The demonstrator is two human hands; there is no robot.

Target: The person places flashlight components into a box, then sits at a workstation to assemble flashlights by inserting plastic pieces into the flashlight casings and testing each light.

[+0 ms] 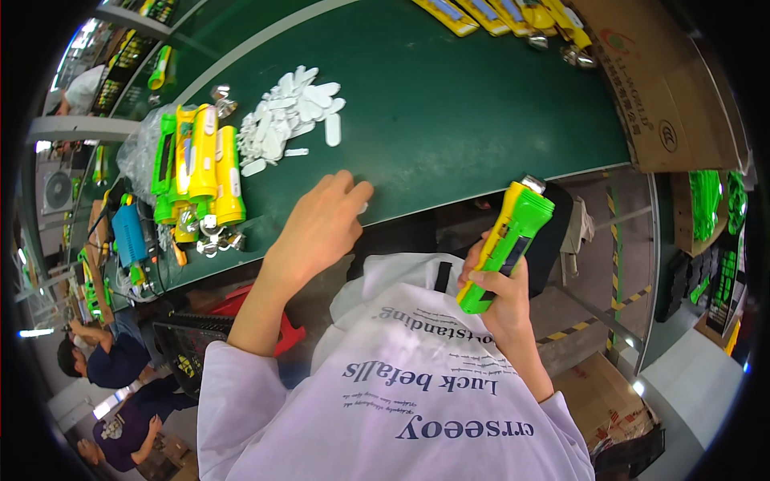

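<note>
My right hand (504, 293) is wrapped round a green and yellow flashlight (507, 248), tilted in front of my shirt with its silvery bulb end pointing up. Over the table's near edge, my left hand (325, 224) has its fingers curled together. A small white piece (364, 208) peeks out at its fingertips, mostly hidden. Beyond that hand lies a loose heap of flat white oval pieces (293, 112). To its left, several yellow and green flashlight bodies (204, 160) are bunched together, with silvery reflectors (212, 240) at their near ends.
The green tabletop (449, 112) stretches ahead. More yellow flashlight bodies (489, 16) lie at its far edge beside a cardboard box (666, 88). Clear plastic bags (144, 156) and a blue tool (128, 234) are on the left. People (116, 361) sit farther left; an open carton (609, 401) stands lower right.
</note>
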